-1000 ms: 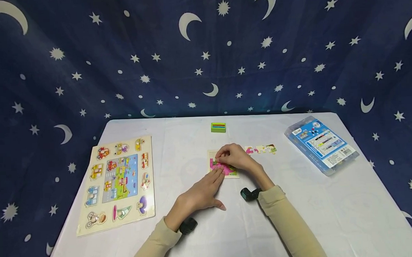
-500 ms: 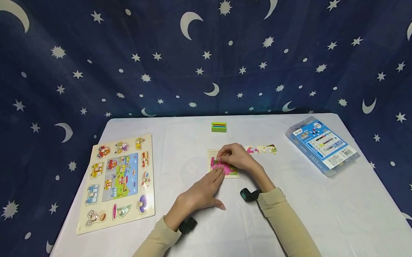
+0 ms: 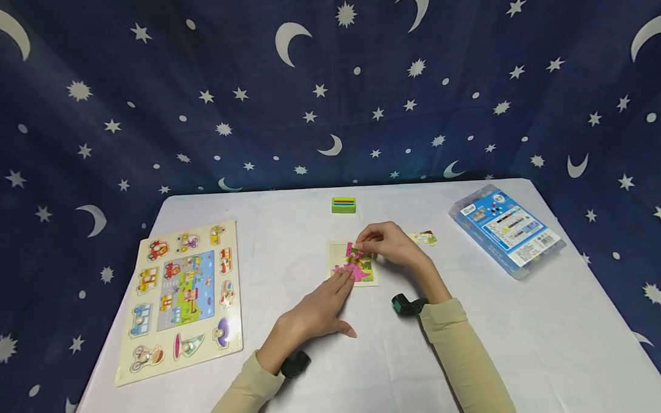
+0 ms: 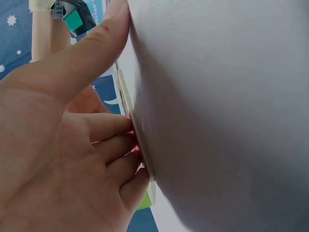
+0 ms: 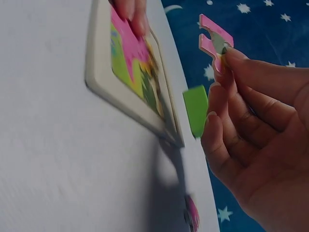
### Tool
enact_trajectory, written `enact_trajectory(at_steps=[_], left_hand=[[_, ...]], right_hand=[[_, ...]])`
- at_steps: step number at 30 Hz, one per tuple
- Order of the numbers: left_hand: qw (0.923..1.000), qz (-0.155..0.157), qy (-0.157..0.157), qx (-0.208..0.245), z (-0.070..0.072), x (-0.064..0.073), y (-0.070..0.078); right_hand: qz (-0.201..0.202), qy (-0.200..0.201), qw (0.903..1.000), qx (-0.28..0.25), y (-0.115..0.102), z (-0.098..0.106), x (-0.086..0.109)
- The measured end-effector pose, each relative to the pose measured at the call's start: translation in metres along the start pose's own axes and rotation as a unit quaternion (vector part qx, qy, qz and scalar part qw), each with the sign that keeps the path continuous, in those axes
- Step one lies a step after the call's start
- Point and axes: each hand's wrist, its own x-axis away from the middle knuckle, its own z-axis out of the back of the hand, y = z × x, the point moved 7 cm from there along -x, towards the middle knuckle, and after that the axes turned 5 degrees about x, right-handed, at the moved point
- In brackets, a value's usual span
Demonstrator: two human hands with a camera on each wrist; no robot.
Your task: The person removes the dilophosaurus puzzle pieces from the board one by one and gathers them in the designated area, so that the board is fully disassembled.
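In the head view, my left hand (image 3: pixel 320 310) lies with straight fingers on the lower left of a small wooden puzzle tray (image 3: pixel 334 250), touching the pink and green picture (image 3: pixel 360 272) in it. Thumb and fingertips of my right hand (image 3: pixel 389 247) pinch a pink puzzle piece (image 5: pixel 207 44), held up off the tray in the right wrist view. Part of the tray's upper left shows bare wood. The tray's edge (image 4: pixel 140 140) runs past my left fingertips in the left wrist view. Loose pieces (image 3: pixel 426 238) lie right of the tray, some hidden behind my right hand.
To the left lies a large vehicle peg puzzle board (image 3: pixel 186 290). A small green box (image 3: pixel 344 205) with coloured stripes stands behind the tray. At the back right is a clear plastic case with a blue label (image 3: pixel 508 227). A starry curtain (image 3: pixel 326 91) hangs behind the table.
My right hand has moved slightly right and away from me, lifting the pink piece from the tray area. My left hand stays on the tray. The head view has shifted a little.
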Motion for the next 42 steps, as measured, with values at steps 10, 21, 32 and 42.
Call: enact_trajectory(at_steps=[10, 21, 32, 42], left_hand=[[0.9999, -0.007, 0.003, 0.008, 0.001, 0.002, 0.0], [0.9999, -0.003, 0.005, 0.015, 0.0, 0.001, 0.0], [0.9999, -0.007, 0.009, 0.009, 0.0, 0.0, 0.0], [0.9998, -0.011, 0.01, 0.008, 0.0, 0.0, 0.0]], right_hand=[[-0.024, 0.004, 0.9997, 0.002, 0.02, 0.024, 0.012], [-0.074, -0.011, 0.9969, 0.023, 0.044, 0.044, 0.023], [-0.113, -0.035, 0.9926, 0.029, 0.061, 0.057, 0.033], [-0.122, -0.034, 0.991, 0.044, 0.066, 0.055, 0.032]])
